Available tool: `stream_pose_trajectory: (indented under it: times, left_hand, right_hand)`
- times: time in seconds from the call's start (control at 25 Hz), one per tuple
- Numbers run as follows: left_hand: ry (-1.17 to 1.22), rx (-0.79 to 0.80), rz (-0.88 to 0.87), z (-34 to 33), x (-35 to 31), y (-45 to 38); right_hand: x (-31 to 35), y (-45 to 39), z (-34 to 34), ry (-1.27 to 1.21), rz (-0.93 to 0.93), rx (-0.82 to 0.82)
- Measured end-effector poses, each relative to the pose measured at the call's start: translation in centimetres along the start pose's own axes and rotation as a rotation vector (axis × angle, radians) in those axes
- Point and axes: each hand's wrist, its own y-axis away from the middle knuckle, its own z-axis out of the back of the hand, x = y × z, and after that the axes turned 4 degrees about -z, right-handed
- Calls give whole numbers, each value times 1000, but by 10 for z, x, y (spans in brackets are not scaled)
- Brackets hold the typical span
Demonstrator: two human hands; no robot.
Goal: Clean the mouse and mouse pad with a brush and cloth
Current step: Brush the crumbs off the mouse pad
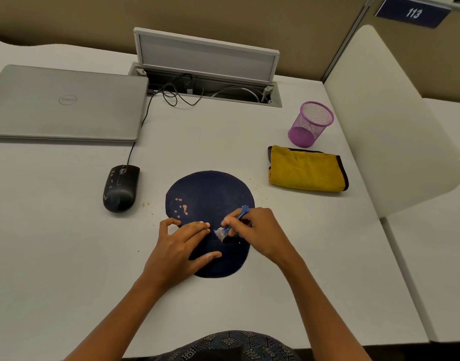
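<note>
A pale grey worktop (67,243) in a beige-walled office cubicle: at its middle lies the dark blue, rounded fabric mouse pad (210,194), our landmark here. We press our left hand (183,246) flat on the pad's near-left part, fingers straight, pinning it. Our right hand (260,230) pinches the small blue-handled brush (232,221), its whitish bristles touching the pad's near centre. Pinkish flecks show on the pad's left side and crumbs lie scattered beside both edges. The black wired computer mouse (120,188), itself spotted, sits left of the pad; the folded yellow microfibre cloth (307,169) lies to its far right, with a purple mesh pen cup (311,123) beyond. We judge the pad thin, limp and apt to slide, so it wants holding down; the light brush is best held low on its handle.
</note>
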Motion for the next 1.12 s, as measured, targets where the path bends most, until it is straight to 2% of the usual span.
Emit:
stream_pose_trajectory:
  times: [0.12, 0.2, 0.32, 0.4, 0.48, 0.6, 0.68, 0.8, 0.96, 1.12]
  left_hand:
    - [-3, 18, 11, 0, 0, 0]
    - [2, 30, 23, 1, 0, -1]
    - [-2, 29, 19, 2, 0, -1]
    - [-11, 26, 20, 2, -1, -2]
    - [-18, 20, 15, 2, -1, -2]
    - [-21, 14, 10, 2, -1, -1]
    - [-21, 5, 12, 2, -1, -2]
    - [-20, 0, 9, 2, -1, -2]
    - [-21, 3, 5, 3, -2, -2]
    - [-16, -1, 23, 3, -2, -2]
  right_hand:
    - [-7, -5, 9, 124, -20, -42]
    - [-8, -7, 16, 60, 13, -94]
    - [3, -8, 7, -51, 110, 47]
    - [6, -8, -3, -18, 114, 149]
    - [1, -10, 0, 28, 97, 169]
    - [-11, -13, 20, 94, 19, 100]
    - [-13, -14, 26, 35, 27, 37]
    - [-1, -13, 10, -75, 96, 102]
    - [-4, -13, 3, -2, 56, 162]
    - [-22, -12, 36, 63, -39, 5]
